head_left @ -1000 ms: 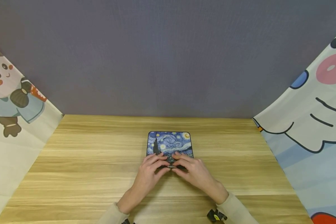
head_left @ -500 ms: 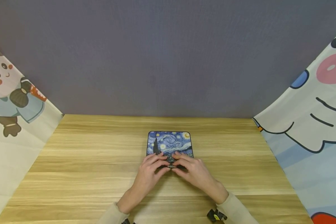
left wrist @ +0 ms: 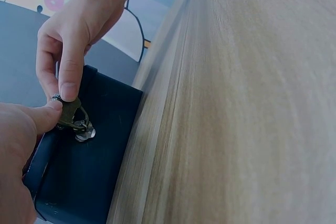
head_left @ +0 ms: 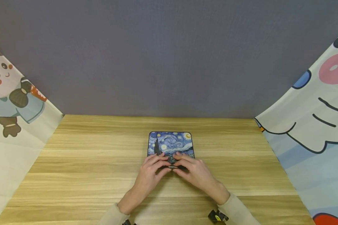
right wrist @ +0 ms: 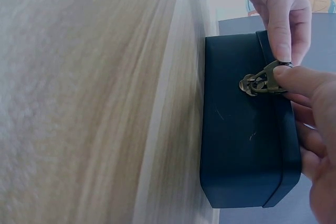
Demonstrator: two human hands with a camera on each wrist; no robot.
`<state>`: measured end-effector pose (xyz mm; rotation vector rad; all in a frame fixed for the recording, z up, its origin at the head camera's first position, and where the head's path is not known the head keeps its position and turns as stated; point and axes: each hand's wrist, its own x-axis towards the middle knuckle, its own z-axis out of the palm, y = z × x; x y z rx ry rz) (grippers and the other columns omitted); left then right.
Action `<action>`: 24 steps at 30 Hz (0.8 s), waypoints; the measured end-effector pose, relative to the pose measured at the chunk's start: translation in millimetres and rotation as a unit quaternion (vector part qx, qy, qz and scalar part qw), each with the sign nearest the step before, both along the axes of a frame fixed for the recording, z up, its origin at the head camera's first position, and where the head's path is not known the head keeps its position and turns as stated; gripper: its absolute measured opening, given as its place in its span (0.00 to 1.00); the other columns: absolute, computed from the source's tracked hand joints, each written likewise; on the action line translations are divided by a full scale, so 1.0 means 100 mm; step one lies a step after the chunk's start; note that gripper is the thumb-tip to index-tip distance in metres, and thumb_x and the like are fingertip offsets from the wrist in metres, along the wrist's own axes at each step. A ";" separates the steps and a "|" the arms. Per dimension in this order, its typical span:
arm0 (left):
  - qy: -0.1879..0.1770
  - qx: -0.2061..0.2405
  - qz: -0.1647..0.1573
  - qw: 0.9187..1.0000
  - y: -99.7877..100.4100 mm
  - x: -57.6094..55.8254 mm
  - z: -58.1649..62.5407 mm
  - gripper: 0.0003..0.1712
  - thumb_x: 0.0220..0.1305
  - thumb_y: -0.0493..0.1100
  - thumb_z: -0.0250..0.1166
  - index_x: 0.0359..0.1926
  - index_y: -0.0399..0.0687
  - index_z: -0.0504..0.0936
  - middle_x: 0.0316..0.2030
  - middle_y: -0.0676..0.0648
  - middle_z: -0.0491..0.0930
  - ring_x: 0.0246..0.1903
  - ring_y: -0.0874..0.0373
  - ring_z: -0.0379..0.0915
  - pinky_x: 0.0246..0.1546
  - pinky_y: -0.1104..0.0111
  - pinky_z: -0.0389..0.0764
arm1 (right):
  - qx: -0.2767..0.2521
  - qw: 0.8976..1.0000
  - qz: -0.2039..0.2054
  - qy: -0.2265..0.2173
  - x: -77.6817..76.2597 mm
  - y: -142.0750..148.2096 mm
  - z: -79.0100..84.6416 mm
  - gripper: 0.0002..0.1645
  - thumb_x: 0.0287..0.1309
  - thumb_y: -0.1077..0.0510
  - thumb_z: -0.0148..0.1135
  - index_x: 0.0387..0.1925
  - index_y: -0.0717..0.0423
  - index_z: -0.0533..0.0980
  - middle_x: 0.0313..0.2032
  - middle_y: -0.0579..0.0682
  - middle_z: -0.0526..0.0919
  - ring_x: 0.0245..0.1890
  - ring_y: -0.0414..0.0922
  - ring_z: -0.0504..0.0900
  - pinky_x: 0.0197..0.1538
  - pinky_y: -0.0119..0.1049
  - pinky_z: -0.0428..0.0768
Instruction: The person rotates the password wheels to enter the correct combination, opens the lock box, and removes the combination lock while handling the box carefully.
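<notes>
A dark-sided box (head_left: 171,142) with a blue swirling night-sky picture on its lid stands on the wooden table. On its front wall is a small brass clasp (right wrist: 269,80), with a loop over a round catch low on the box (right wrist: 236,145). From the left, my left hand (head_left: 152,171) pinches the clasp with its thumb at the tab and fingers over the lid's front edge. My right hand (head_left: 196,173) does the same from the right. In the left wrist view, both thumbs meet at the clasp tab (left wrist: 69,112). The fingers cover the lid's front part.
The wooden table (head_left: 95,156) extends around the box. A grey panel (head_left: 163,62) rises behind it, and cartoon-printed sheets (head_left: 304,125) border the left and right sides. A black wrist strap (head_left: 218,216) shows beside the right sleeve.
</notes>
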<state>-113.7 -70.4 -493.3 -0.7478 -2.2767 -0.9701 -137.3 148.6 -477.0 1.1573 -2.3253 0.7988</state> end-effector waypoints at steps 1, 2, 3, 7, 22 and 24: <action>0.000 0.001 -0.001 1.000 0.00 0.00 0.00 0.14 0.47 0.42 0.82 0.36 0.48 0.90 0.45 0.47 0.89 0.53 0.49 0.85 0.60 0.50 0.80 | 0.000 1.000 -0.001 0.001 0.00 0.00 0.00 0.13 0.47 0.60 0.83 0.35 0.54 0.86 0.49 0.53 0.89 0.52 0.51 0.88 0.43 0.34 0.88; 0.000 0.001 -0.002 1.000 0.00 0.00 0.00 0.14 0.47 0.42 0.82 0.36 0.48 0.90 0.45 0.47 0.89 0.53 0.49 0.85 0.60 0.50 0.80 | 0.000 1.000 -0.001 0.001 0.00 0.00 0.00 0.13 0.47 0.60 0.83 0.35 0.54 0.86 0.49 0.53 0.89 0.52 0.51 0.88 0.43 0.35 0.88; 0.001 0.002 -0.002 1.000 0.00 0.00 0.00 0.14 0.47 0.42 0.82 0.36 0.48 0.90 0.45 0.47 0.89 0.53 0.49 0.85 0.60 0.50 0.80 | 0.000 1.000 -0.002 0.000 0.00 0.00 0.00 0.14 0.47 0.60 0.83 0.35 0.54 0.86 0.49 0.53 0.89 0.52 0.51 0.88 0.43 0.35 0.88; 0.001 0.001 -0.004 1.000 0.00 0.00 0.00 0.14 0.47 0.42 0.82 0.36 0.48 0.90 0.45 0.47 0.89 0.53 0.49 0.85 0.60 0.50 0.80 | 0.001 1.000 -0.004 0.002 0.00 0.00 -0.01 0.14 0.46 0.59 0.84 0.35 0.54 0.86 0.49 0.53 0.89 0.52 0.51 0.88 0.44 0.36 0.89; -0.001 0.002 0.000 1.000 0.00 0.00 0.00 0.16 0.45 0.43 0.83 0.38 0.48 0.89 0.46 0.47 0.89 0.53 0.48 0.85 0.60 0.50 0.80 | 0.003 1.000 -0.004 0.006 -0.01 0.00 -0.01 0.13 0.47 0.59 0.83 0.35 0.54 0.86 0.50 0.53 0.89 0.52 0.51 0.88 0.45 0.36 0.88; -0.001 0.002 0.001 1.000 0.00 0.00 0.00 0.16 0.45 0.42 0.83 0.38 0.48 0.89 0.46 0.47 0.89 0.53 0.48 0.85 0.60 0.50 0.80 | 0.003 1.000 -0.002 0.005 0.00 0.00 -0.01 0.13 0.47 0.58 0.83 0.35 0.54 0.86 0.50 0.53 0.89 0.52 0.51 0.88 0.45 0.36 0.88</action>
